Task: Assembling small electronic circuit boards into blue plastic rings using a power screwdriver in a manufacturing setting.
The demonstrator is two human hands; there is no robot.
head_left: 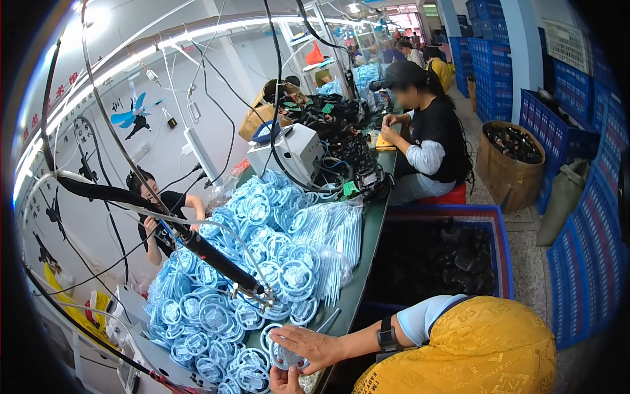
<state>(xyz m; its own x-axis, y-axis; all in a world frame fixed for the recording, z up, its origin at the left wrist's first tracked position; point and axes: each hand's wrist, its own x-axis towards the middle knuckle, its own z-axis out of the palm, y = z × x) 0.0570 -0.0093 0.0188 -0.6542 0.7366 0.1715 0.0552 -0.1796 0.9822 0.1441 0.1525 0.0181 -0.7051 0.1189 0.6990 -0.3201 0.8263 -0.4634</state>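
1. My right hand (pixel 308 346) lay flat with fingers spread over a blue ring (pixel 279 348), pressing it from above at the near end of the counter (pixel 367 243).
2. My left hand (pixel 285 379) pinched the ring's lower edge, its grip narrow; most of that hand was cut off by the frame.
3. The ring sat just beside a heap of rings (pixel 256 262).
4. A black tool (pixel 216 259) hung over the heap.
5. A bin (pixel 446 256) stood right of the counter.
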